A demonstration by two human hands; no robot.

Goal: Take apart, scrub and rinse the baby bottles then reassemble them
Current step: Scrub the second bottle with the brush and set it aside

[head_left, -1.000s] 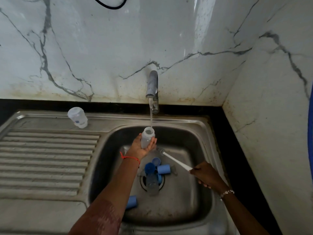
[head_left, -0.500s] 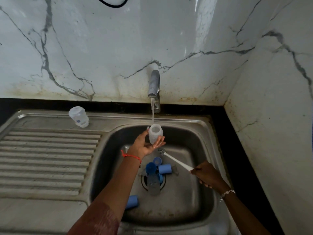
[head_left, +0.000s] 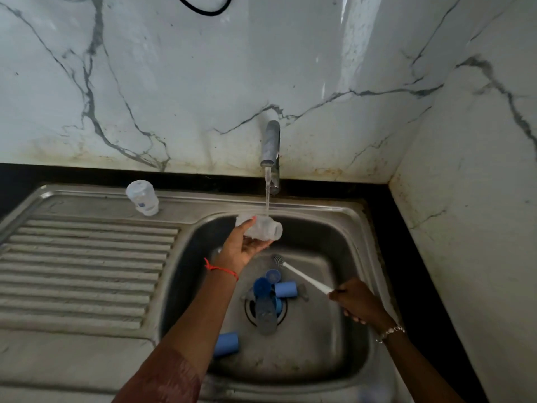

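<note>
Bottle (head_left: 263, 228), wet under the tap stream (head_left: 267, 196), could slip from the left hand (head_left: 242, 250) curled round it while the right hand (head_left: 359, 301) clutches the brush (head_left: 305, 277).

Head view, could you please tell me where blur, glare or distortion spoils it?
Head view: the clear plastic bottle in the left hand is motion-smeared; a glare streak runs down the white marble wall; the wide lens bows the rim of the steel sink.
</note>
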